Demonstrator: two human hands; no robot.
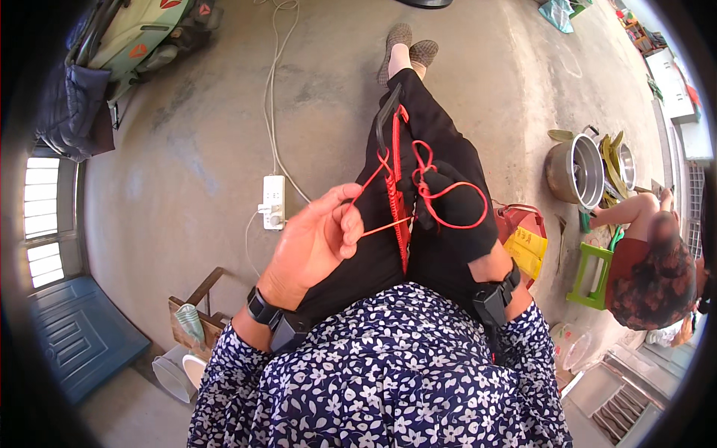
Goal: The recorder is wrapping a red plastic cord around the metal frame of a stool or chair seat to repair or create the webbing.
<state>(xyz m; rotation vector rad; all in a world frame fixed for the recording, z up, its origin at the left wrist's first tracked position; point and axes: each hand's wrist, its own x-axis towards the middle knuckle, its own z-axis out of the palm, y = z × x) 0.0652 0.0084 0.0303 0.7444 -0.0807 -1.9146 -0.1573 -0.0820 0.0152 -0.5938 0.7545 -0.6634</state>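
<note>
Over my lap, my bare left hand [317, 235] is closed on a red cord [387, 226], which loops round its fingers and stretches across to the other hand. My right hand [455, 213], in a black glove, also grips the red cord, with a loose loop and a twisted tangle standing out above it. Between the hands a row of red knotted cordwork [398, 216] runs lengthwise along my thighs. Its far end meets a dark curved piece, perhaps a handle [385, 119], lying against my black trousers. The gloved fingertips are partly hard to make out.
A white power strip [274, 201] with cables lies on the floor at left. Beside my right leg is a red bag [518, 218] with a yellow packet. Farther right, a person sits near a green stool [592, 276] and a metal pot [575, 172]. A wooden stool [196, 317] stands lower left.
</note>
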